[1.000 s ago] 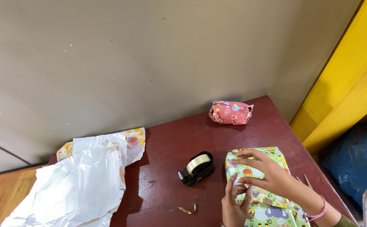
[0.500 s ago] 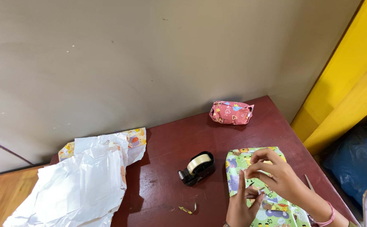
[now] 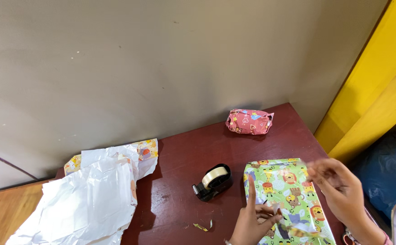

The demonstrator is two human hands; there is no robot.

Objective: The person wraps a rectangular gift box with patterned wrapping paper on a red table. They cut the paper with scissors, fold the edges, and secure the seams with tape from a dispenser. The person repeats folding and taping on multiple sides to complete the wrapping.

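Right hand (image 3: 338,188) now off green animal-print parcel (image 3: 285,190)

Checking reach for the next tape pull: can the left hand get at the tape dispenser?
Probably yes: the left hand rests just right of the tape dispenser, with only bare table between them.

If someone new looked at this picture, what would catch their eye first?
Probably the green cartoon-animal wrapped parcel at the table's near right, with the left hand resting on it and the right hand blurred above. Next, the black tape dispenser beside it and the crumpled white paper at left.
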